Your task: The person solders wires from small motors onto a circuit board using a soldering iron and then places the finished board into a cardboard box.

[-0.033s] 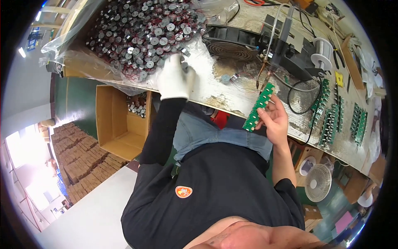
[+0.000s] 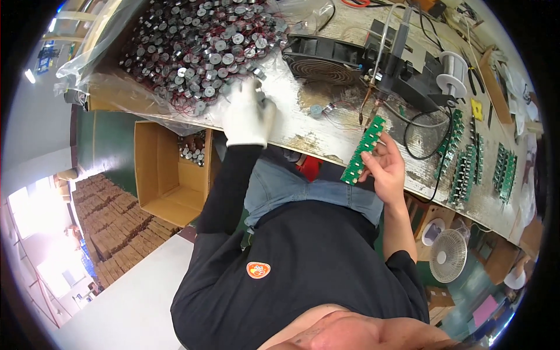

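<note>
My left hand (image 2: 247, 116), in a white glove, is curled over the bench at the near edge of a heap of small round metal motors (image 2: 216, 58) with thin red wires. Something grey shows between its thumb and fingers, too hidden to make out. My bare right hand (image 2: 387, 166) grips a long green circuit board (image 2: 364, 150) between thumb and fingers, holding it tilted over the bench's front edge. Just beyond the board's upper end is the tip of a soldering iron (image 2: 363, 111). A loose motor (image 2: 315, 111) with wires lies on the bench between my hands.
A black fan (image 2: 326, 61) and a solder wire spool (image 2: 453, 73) stand at the back. Several green boards (image 2: 464, 175) lie at the right. Below the bench at left is an open cardboard box (image 2: 169, 181) with some motors. A white fan (image 2: 448, 256) stands lower right.
My left hand has drawn back slightly toward me from the motor heap, its fingers still curled. The right hand and the circuit board have stayed almost in place.
</note>
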A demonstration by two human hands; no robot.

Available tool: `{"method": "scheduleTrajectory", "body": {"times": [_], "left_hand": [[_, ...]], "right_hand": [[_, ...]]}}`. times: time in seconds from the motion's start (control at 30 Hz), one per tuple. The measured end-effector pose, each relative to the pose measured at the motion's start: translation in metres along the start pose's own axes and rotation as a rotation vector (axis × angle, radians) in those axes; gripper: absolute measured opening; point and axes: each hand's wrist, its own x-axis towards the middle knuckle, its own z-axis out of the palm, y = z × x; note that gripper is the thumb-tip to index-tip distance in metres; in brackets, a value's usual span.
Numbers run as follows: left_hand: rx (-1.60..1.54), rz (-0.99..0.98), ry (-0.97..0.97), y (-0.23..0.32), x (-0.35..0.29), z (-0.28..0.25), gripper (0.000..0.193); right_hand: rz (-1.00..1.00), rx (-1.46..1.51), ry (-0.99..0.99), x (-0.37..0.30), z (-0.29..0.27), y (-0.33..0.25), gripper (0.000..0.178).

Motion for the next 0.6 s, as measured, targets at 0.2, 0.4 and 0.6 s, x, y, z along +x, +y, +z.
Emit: {"method": "scheduleTrajectory", "body": {"times": [0.2, 0.4, 0.6], "left_hand": [[-0.215, 0.051, -0.096, 0.016, -0.040, 0.001, 0.015], [-0.394, -0.044, 0.038, 0.003, -0.032, 0.002, 0.017], [-1.062, -0.482, -0.059, 0.015, -0.016, -0.008, 0.026]], "right_hand": [[0.013, 0.009, -0.010, 0.001, 0.001, -0.001, 0.051], [0.020, 0.002, -0.014, 0.002, 0.001, -0.002, 0.050], [0.026, -0.005, -0.001, 0.001, 0.000, -0.002, 0.052]]}}
